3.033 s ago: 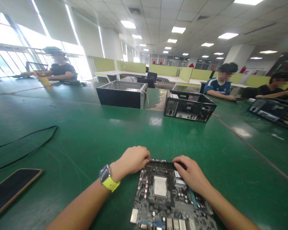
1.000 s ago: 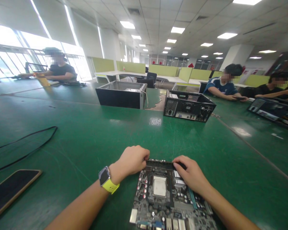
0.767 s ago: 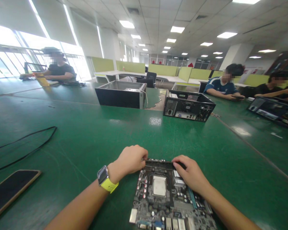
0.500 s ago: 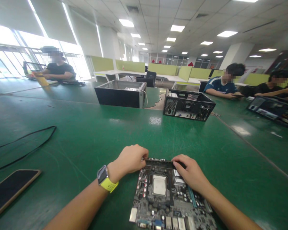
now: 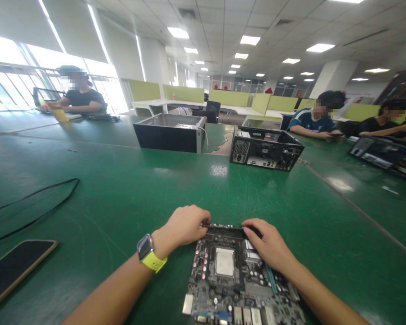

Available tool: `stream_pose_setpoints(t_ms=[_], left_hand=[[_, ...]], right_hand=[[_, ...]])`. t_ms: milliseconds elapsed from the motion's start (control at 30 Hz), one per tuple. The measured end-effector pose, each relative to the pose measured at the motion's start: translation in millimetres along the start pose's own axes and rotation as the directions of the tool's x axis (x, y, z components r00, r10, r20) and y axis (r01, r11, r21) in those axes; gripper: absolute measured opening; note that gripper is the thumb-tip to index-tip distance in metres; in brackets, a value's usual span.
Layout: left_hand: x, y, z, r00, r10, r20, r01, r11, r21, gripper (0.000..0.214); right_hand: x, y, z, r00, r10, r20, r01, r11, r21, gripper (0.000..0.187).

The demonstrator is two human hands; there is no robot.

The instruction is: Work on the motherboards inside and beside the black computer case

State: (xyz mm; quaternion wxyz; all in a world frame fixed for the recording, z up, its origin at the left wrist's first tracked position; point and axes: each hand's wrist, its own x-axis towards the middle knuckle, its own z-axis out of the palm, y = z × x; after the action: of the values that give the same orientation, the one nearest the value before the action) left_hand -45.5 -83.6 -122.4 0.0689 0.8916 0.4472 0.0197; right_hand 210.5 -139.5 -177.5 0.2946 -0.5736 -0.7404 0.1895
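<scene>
A dark motherboard point(image 5: 230, 289) with a square silver processor point(image 5: 225, 262) in its middle lies flat on the green table point(image 5: 128, 194) right in front of me. My left hand point(image 5: 186, 225), with a yellow-strapped watch point(image 5: 148, 253) on the wrist, has its fingers curled onto the board's far left corner. On the far right part of the board rests my right hand point(image 5: 269, 243), fingers bent and pressing on a dark part there. What the fingertips grip is hidden.
A phone point(image 5: 13, 271) lies at the near left, a black cable point(image 5: 43, 198) beyond it. Two open computer cases point(image 5: 171, 133) point(image 5: 265, 155) stand across the table, a third point(image 5: 385, 158) at far right. Three people sit at the far sides.
Both hands have stayed on the far edge of the motherboard. Only the camera has shifted slightly, and the person in blue at the back right has moved a little.
</scene>
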Motion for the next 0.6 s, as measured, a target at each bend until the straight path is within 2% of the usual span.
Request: stream_pose_setpoints(t_ms=[233,333,400,500,567,600], left_hand=[[-1.0,-0.9,1.4,1.000,-0.004,0.007,0.004,0.999,0.035,0.020],[-4.3,5.5,-6.0,0.999,0.026,-0.020,-0.024,0.996,0.089,0.020],[-9.4,17.9,-15.1,0.996,0.072,-0.045,-0.066,0.990,0.125,0.019],[-21.1,48.1,-23.9,0.981,0.188,-0.038,-0.183,0.977,0.106,0.020],[-29.3,70.9,-18.5,0.944,0.329,-0.025,-0.327,0.944,0.047,0.028],[-32.7,81.6,-11.5,0.910,0.413,-0.031,-0.412,0.911,0.025,0.030]], right_hand=[[0.7,-2.6,-0.8,1.000,0.007,-0.001,-0.007,1.000,0.015,0.024],[1.1,-4.1,-1.6,1.000,0.021,0.004,-0.021,1.000,0.017,0.025],[1.2,-4.0,-1.6,1.000,0.029,-0.003,-0.029,0.999,0.024,0.025],[1.3,-1.6,-0.3,0.999,0.037,-0.014,-0.036,0.999,0.029,0.026],[1.2,-0.2,1.0,0.999,0.037,-0.019,-0.036,0.999,0.032,0.027],[1.0,-0.1,1.6,0.999,0.038,-0.024,-0.037,0.999,0.038,0.027]])
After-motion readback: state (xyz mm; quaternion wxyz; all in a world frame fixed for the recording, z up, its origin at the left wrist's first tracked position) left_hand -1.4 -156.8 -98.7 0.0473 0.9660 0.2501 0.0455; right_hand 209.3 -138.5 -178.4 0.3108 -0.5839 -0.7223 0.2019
